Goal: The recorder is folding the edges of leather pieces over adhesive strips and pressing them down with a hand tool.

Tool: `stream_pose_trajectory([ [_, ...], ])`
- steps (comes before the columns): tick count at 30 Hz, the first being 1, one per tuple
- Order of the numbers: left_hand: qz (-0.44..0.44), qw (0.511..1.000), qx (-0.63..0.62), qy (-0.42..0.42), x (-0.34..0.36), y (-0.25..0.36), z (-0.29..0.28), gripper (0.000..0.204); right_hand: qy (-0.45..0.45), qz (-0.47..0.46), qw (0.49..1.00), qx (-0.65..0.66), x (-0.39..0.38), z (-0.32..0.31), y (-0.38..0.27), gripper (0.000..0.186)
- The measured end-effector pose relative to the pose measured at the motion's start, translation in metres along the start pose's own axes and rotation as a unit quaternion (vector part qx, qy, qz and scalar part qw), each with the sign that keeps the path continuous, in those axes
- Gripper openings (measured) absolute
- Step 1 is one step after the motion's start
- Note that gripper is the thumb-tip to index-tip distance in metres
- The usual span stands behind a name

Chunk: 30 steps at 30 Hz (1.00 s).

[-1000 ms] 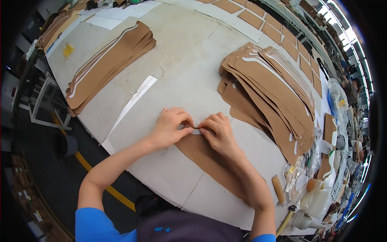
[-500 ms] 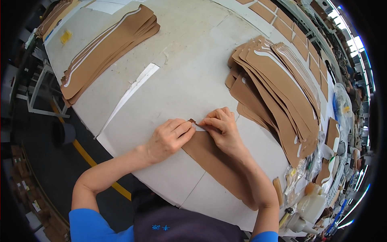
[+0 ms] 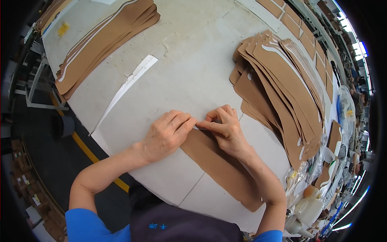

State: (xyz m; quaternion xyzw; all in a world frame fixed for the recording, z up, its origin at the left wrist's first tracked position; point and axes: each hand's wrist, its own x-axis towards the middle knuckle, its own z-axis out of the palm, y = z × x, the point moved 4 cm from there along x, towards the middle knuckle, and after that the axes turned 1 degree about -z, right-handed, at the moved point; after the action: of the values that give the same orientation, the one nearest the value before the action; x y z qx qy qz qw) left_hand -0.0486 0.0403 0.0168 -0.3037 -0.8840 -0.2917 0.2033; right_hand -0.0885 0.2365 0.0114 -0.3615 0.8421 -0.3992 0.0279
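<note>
A long brown panel [image 3: 219, 169], flat like leather or card, lies slantwise on the pale table in front of me. Its far end reaches up between my two hands. My left hand [image 3: 168, 133] is closed, thumb and fingers pinching at the panel's far end beside a sliver of white. Close by on the right, my right hand [image 3: 225, 131] pinches the same end, thumb against forefinger. The fingertips of both hands nearly meet and hide the brown edge there. The right forearm passes over the panel's right side.
At the right lies a fanned stack of brown panels [image 3: 278, 88] with white-edged strips. Another stack [image 3: 109, 44] rests at the far left. A white strip [image 3: 129, 86] lies left of centre. Clear plastic bags [image 3: 296, 175] and a whitish bottle [image 3: 308, 209] crowd the near right.
The fingertips have come closer together, and the brown tip seen between them earlier is now covered. The view has shifted slightly; the stacks look unchanged.
</note>
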Motion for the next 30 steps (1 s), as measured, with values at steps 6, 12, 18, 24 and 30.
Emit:
stream_pose_trajectory([
  [6,-0.037,0.999,0.002,-0.032,0.003,0.003,0.002,0.044,-0.014,-0.067,0.996,-0.05,-0.001,0.0,-0.004,0.051],
  [12,-0.025,0.999,0.018,-0.018,0.0,0.001,0.003,0.044,-0.004,-0.02,1.0,-0.005,0.004,-0.01,0.0,0.04],
  [18,0.01,0.999,0.043,-0.009,-0.001,0.006,0.001,0.044,-0.026,0.051,0.997,0.055,0.0,-0.017,0.01,0.03],
  [24,0.018,0.999,0.048,-0.017,-0.001,0.006,0.001,0.046,-0.02,-0.065,0.998,-0.017,-0.002,-0.021,0.009,0.041],
  [30,0.009,0.998,0.047,-0.028,-0.001,0.007,-0.002,0.046,-0.057,-0.136,0.984,-0.095,-0.001,-0.015,0.0,0.051],
])
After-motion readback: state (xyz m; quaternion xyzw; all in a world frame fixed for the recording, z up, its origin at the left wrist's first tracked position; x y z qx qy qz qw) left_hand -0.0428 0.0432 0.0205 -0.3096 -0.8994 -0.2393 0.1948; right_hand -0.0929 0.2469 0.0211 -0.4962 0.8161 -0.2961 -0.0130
